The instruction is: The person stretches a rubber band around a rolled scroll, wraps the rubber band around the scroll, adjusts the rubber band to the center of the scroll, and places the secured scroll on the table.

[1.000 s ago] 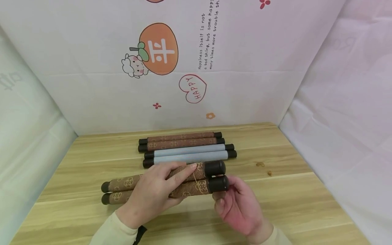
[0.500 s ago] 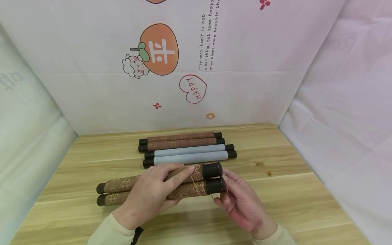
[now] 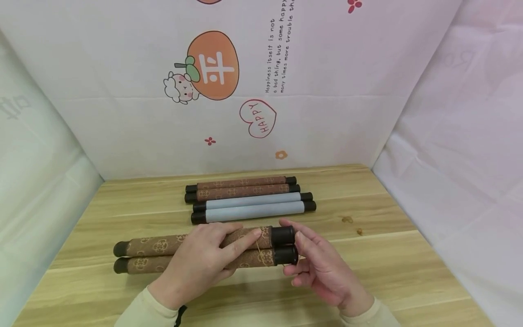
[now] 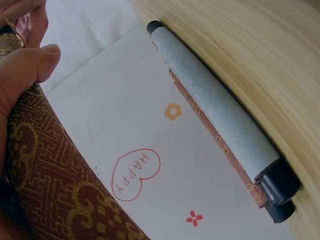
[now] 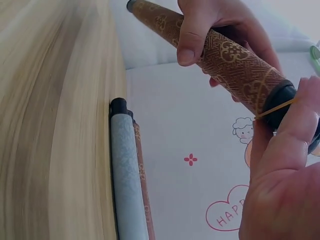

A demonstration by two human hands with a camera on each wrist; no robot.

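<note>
A pair of brown scrolls (image 3: pixel 149 264), gold-patterned with black end caps, lies side by side in my left hand (image 3: pixel 204 261). That hand grips them from above, its thumb along the upper roll near the right end. A thin tan rubber band (image 3: pixel 259 250) crosses both rolls there. At the right caps, my right hand (image 3: pixel 328 270) has its fingers curled about the ends. In the right wrist view the rubber band (image 5: pixel 280 107) runs taut from the patterned cloth over the black cap to the right fingers. The far side of the rolls is hidden.
Behind the hands lie a light blue pair of scrolls (image 3: pixel 255 211) and a reddish-brown pair (image 3: pixel 245 189). Loose tan bands (image 3: pixel 347 219) sit on the wooden table (image 3: pixel 388 254) at the right. White printed cloth (image 3: pixel 327 127) walls the back and sides.
The brown scrolls have shifted left and become more level. My right hand has drawn the band into view and then come up around the right caps.
</note>
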